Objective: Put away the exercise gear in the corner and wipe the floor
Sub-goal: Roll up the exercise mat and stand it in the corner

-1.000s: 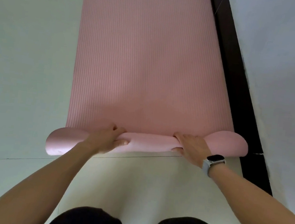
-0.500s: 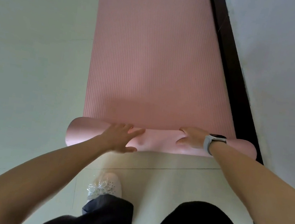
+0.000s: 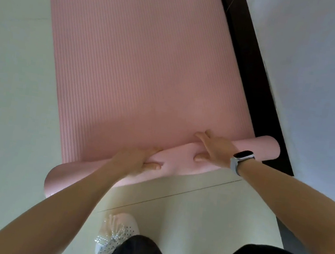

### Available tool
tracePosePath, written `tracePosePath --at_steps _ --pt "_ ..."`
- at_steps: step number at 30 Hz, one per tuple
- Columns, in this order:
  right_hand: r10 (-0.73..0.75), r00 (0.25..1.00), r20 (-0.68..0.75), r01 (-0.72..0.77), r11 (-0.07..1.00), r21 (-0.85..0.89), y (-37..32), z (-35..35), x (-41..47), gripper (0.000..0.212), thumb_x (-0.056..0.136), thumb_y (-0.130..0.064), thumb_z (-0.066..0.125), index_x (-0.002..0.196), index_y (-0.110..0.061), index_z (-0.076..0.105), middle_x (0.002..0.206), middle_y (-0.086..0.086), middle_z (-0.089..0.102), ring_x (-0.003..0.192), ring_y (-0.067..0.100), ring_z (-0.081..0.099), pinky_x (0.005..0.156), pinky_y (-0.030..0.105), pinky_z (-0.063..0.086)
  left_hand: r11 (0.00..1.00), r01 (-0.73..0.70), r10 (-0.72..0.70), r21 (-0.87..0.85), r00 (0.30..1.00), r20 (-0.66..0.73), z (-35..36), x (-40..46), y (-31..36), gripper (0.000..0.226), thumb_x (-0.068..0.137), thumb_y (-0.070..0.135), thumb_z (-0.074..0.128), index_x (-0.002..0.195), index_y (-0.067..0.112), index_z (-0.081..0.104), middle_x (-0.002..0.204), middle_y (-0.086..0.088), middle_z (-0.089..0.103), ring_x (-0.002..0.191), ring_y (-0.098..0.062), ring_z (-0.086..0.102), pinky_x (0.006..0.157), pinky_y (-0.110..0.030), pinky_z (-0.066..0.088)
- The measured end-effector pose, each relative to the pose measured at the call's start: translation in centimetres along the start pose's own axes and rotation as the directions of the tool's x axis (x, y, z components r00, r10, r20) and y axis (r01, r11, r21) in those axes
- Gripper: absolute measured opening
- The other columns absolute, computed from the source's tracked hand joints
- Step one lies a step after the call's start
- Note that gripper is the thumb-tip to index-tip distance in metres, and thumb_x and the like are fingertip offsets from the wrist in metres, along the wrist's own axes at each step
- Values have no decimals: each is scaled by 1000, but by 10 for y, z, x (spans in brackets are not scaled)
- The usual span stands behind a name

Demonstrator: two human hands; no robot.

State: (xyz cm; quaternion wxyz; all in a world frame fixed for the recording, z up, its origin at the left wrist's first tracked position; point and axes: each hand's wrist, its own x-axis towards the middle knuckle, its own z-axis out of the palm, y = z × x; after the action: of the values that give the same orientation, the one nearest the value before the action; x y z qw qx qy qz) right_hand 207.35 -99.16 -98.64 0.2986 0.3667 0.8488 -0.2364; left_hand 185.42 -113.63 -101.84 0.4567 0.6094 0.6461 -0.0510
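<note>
pink yoga mat [image 3: 148, 71] is soft, light foam with a ribbed top, so i expect it to spring open unless i keep it pinned near mid-width. my left hand [image 3: 135, 162] and right hand [image 3: 214, 148] curl over the rolled end [image 3: 179, 160] on the floor [image 3: 11, 65], fingers on top, thumbs on my side.

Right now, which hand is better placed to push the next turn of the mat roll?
Left hand: it sits nearer the middle of the roll. The right hand is toward the wall-side end.
</note>
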Motion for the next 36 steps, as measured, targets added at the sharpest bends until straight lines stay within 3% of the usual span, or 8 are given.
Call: tracePosePath --at_steps 10,15,18,21,25,30,33,36 --pt "-235 970 -60 160 806 -570 -3 21 -29 116 42 -69 74 137 -13 35 132 14 52 117 38 52 87 64 44 992 64 -65 112 998 8 -15 9 0 52 93 55 32 141 35 26 124 -11 41 109 -32 49 89 -41 43" --pt "-231 972 -53 172 843 -510 -2 16 12 96 51 -55 72 130 -14 36 117 8 58 92 29 57 74 46 47 897 110 95 429 898 -430 -2 20 2 35 67 50 70 90 24 68 80 -1 59 70 -22 60 57 -30 48" --pt "-298 955 14 275 862 -427 5 -1 29 78 74 -52 59 139 -20 29 134 4 46 109 28 50 87 44 42 915 58 204 399 787 -582 10 17 6 30 74 35 67 99 20 65 79 -2 64 69 -25 61 60 -31 47" --pt "-237 959 155 271 926 -264 5 -25 40 76 74 -51 62 139 -32 28 137 -3 41 117 25 43 93 42 38 926 80 170 369 785 -596 21 11 12 67 76 67 39 115 14 57 98 -6 66 83 -27 61 74 -38 41" --pt "-111 948 299 159 977 -142 -6 -41 53 82 69 -42 72 138 -33 30 136 -3 42 123 26 43 99 47 34 887 107 116 450 891 -439 4 15 12 93 50 76 64 121 17 49 105 -3 67 88 -25 63 78 -36 47" --pt "-142 988 -55 120 950 -289 -12 -48 32 81 78 -33 64 143 -26 16 149 6 22 132 34 29 108 52 23 995 83 -75 64 990 -123 -54 35 3 68 72 60 63 131 35 41 129 0 57 119 -22 49 95 -35 40" --pt "-336 848 -410 184 912 -367 -18 -25 15 61 71 -14 60 130 -18 41 126 11 50 111 35 48 95 52 38 992 123 -121 38 991 -53 -76 48 -4 66 75 58 61 133 34 39 131 0 55 125 -21 41 100 -36 32" --pt "-347 857 -381 178 894 -412 -24 5 6 63 70 -29 58 130 -18 43 129 11 52 118 32 44 94 63 38 984 175 -169 38 978 -119 -86 52 -4 81 73 58 64 141 35 27 141 2 45 130 -23 39 104 -37 28"
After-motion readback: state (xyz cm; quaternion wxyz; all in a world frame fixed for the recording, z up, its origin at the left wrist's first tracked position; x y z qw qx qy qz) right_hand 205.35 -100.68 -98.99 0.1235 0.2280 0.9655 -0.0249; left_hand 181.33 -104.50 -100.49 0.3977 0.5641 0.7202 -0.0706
